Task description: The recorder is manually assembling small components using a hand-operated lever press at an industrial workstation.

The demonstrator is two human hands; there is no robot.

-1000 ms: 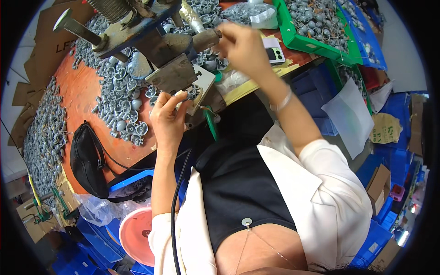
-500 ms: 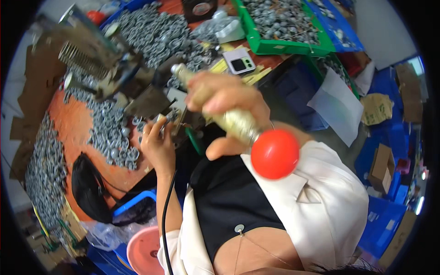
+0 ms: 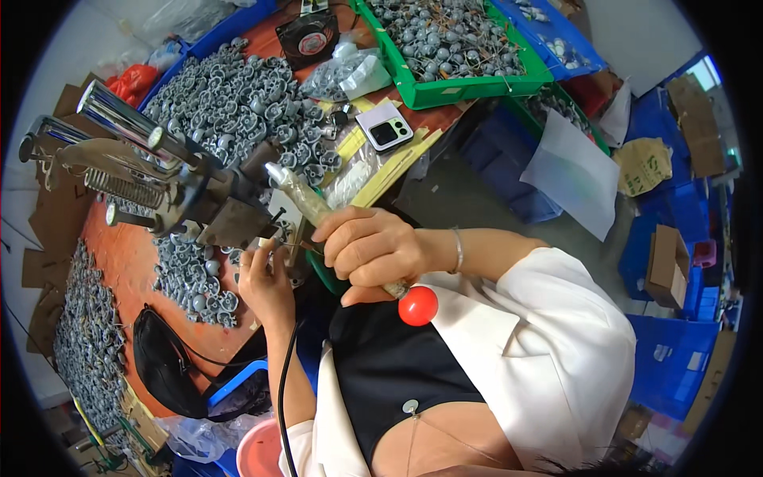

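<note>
Head camera: A person's right hand (image 3: 369, 250) was wrapped firmly around a long, tape-bound, yellowish lever handle (image 3: 304, 200), a glossy red ball knob (image 3: 418, 306) showing below the fist. The lever's silvery tip was beside a dark metal bench press (image 3: 211, 191) with a coiled spring and polished rods. The left hand (image 3: 267, 288) was raised just below the press's flat steel block (image 3: 232, 224), fingertips narrowly spaced; whether they pinched anything could not be told. Heaped grey, curved, shell-like pieces (image 3: 230, 107) covered much of the orange tabletop (image 3: 119, 262), near a pale, flat phone (image 3: 385, 127) and a green plastic crate (image 3: 445, 94).
</note>
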